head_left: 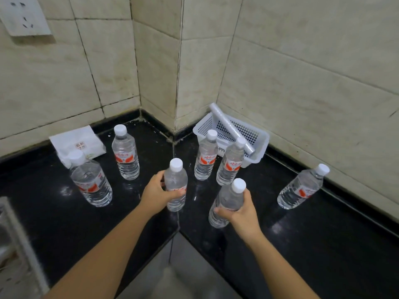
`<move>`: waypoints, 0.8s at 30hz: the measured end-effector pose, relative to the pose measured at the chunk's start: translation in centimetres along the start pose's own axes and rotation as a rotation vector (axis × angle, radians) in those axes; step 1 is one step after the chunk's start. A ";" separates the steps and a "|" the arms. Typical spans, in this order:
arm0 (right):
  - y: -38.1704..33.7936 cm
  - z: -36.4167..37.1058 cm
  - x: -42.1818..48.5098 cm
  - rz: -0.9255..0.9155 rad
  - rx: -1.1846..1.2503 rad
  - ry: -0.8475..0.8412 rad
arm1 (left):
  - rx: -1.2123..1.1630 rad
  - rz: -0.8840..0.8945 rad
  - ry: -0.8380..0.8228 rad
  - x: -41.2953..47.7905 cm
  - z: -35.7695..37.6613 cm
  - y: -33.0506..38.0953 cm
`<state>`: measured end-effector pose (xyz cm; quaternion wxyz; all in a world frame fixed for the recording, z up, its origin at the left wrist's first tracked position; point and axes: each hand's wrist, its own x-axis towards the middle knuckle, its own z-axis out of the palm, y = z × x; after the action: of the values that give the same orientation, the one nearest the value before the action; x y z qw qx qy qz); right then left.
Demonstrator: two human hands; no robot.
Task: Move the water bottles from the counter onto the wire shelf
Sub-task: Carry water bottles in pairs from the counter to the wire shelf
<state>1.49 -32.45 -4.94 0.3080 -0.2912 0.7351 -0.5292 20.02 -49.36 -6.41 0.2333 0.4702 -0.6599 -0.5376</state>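
Right hand [243, 212] wrapped round tilted bottle [226, 199] at its middle | left hand [154, 192] gripped upright centre bottle [176, 182] from its left, on black counter [302, 244] | five further bottles [126, 156] stood beyond both hands.

Domestic kitchen corner, looks like. L-shaped black polished stone counter [323, 244], beige wall tiles [302, 61] with darkened grout, wall socket [23, 16] above the worktop. White perforated plastic basket [258, 134] in the corner holding a roll of clear wrap [228, 126] (cling film, probably), soft paper pack [77, 141] against the left wall.
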 end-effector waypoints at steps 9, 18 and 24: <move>1.0 -1.0 1.0 0.068 -0.081 -0.048 | -0.016 0.075 -0.116 -1.0 -0.3 -0.1; 3.4 -4.0 -4.9 0.126 0.002 0.187 | -0.090 -0.018 -0.201 -6.4 3.4 0.0; 4.3 -12.6 -13.1 0.167 -0.079 0.289 | -0.060 0.022 -0.392 -12.2 12.1 2.9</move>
<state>-0.15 -13.81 -4.03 0.2303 -0.1620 0.8135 -0.5088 14.59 -32.90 -5.09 0.1201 0.3420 -0.6817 -0.6355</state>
